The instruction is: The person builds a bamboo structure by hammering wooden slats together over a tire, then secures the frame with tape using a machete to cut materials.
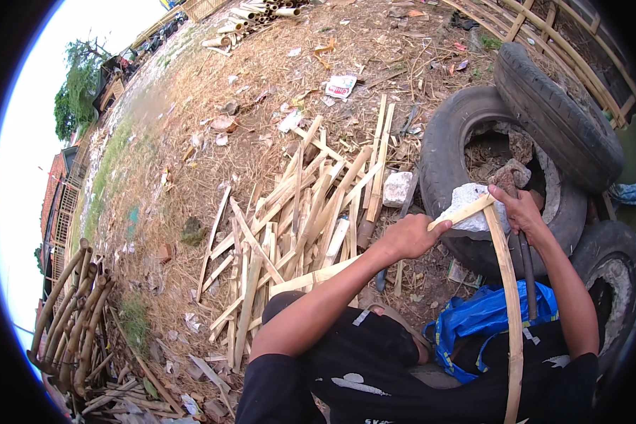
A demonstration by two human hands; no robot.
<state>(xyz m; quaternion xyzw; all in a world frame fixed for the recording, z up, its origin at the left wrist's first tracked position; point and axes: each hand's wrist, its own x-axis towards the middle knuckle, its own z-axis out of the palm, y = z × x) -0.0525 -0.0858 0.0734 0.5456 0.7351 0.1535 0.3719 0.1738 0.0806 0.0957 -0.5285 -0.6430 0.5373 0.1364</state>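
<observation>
Resting across a stone (pixel 466 201) on the stacked tyres (pixel 466 152), a long bamboo strip (pixel 510 311) is being bent or trimmed — my judgement. Left hand (pixel 410 237) closes its grip on a short strip end (pixel 466 210); right hand (pixel 519 208) pinches the joint — next needs steady pressure.

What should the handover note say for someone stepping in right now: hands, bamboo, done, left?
Left hand: gripping a short bamboo strip, held across.
Right hand: gripping a dark tool handle, pressed where that strip meets the long bamboo strip running down toward the lap.
Work sits over the lower tyre, near a white stone.
Done: split strips piled on the ground to the left.
Left: the strips in hand look unfinished.
</observation>
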